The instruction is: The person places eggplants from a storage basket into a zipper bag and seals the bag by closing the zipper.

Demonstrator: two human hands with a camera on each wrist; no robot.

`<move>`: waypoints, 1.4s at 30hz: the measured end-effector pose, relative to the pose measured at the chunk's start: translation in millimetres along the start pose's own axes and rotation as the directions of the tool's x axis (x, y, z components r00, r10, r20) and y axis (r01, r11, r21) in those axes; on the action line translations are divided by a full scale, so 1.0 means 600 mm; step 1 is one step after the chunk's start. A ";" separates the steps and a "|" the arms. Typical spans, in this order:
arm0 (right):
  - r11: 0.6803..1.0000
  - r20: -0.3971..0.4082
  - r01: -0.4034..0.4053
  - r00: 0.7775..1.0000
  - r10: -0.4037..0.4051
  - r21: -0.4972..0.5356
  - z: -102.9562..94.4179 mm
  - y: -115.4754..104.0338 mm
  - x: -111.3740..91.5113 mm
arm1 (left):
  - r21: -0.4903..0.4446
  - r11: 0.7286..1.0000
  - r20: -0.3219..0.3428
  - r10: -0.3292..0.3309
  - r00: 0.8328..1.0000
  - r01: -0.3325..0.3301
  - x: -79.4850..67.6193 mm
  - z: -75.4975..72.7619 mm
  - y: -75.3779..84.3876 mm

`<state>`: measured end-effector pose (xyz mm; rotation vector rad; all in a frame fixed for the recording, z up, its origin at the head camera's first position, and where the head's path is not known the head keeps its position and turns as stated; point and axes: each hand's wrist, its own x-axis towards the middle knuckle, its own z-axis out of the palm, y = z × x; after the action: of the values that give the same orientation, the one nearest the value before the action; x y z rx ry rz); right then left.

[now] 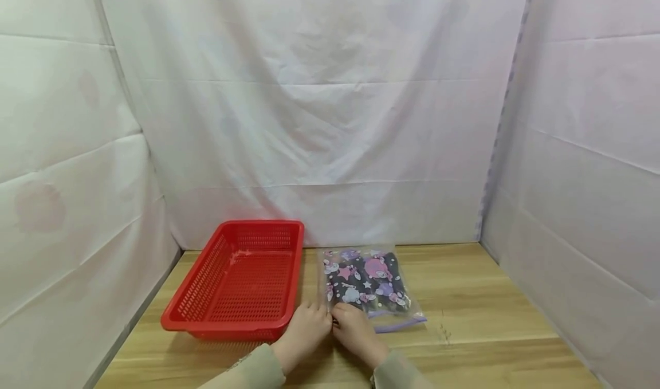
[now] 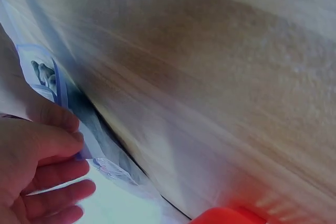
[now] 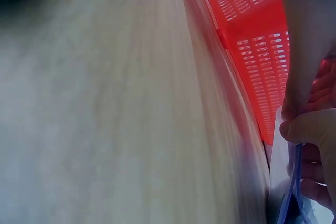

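Observation:
A clear zip bag (image 1: 392,320) with a purple closure strip lies on the table, its opening facing me. Inside shows a folded dark cloth item (image 1: 356,280) printed with pink, purple and white cartoon figures and stars. At the bag's near left corner, my left hand (image 1: 307,327) pinches the opening edge between thumb and finger, its other fingers loosely spread in the left wrist view. My right hand (image 1: 357,330) pinches that same edge right beside it, thumb on top. The bag mouth (image 2: 62,90) gapes in the left wrist view, and the purple strip (image 3: 295,182) appears in the right wrist view.
A red perforated plastic basket (image 1: 172,314) stands left of the bag, close to my left hand. The wood-grain table (image 1: 479,309) extends to the right. White cloth curtains (image 1: 330,131) enclose the back and both sides.

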<state>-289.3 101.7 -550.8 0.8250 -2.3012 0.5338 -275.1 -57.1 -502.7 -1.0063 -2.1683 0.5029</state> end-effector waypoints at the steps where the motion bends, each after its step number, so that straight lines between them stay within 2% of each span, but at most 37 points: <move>1: 1.000 0.003 -0.003 1.000 0.003 0.004 0.002 -0.001 0.000 | 0.000 1.000 0.002 0.002 1.000 -0.002 -0.001 0.000 0.000; 6: 1.000 0.007 -0.027 1.000 0.027 0.010 0.010 -0.006 -0.002 | -0.021 1.000 0.032 0.016 0.999 -0.015 -0.004 0.002 0.000; 10: 1.000 0.004 -0.027 1.000 0.027 -0.003 0.010 -0.004 0.000 | -0.025 1.000 0.022 0.016 1.000 -0.016 -0.002 0.003 -0.002; 17: 1.000 0.031 0.014 0.999 -0.014 -0.013 -0.002 0.005 0.007 | 0.014 0.999 0.045 0.039 0.998 -0.039 0.005 0.004 -0.005; 26: 0.999 0.018 0.019 1.000 -0.018 -0.041 0.000 0.004 0.004 | 0.011 0.999 0.026 0.038 0.999 -0.038 0.001 0.008 -0.005; 33: 0.998 0.027 0.040 0.999 -0.039 -0.041 -0.004 0.006 0.008 | 0.021 0.998 0.067 0.056 0.996 -0.057 0.009 0.005 -0.008; 38: 0.996 0.020 0.072 0.997 -0.071 -0.061 -0.006 0.008 0.008 | 0.010 0.999 0.103 0.042 0.994 -0.044 0.011 0.004 -0.008; 42: 0.992 -0.007 0.102 0.995 -0.102 -0.074 -0.006 0.009 0.007 | 0.000 1.000 0.088 0.029 0.996 -0.029 0.011 0.004 -0.007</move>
<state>-293.9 105.8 -546.3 0.8962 -2.2409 0.4049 -282.0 -55.0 -498.9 -1.0338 -2.2339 0.5716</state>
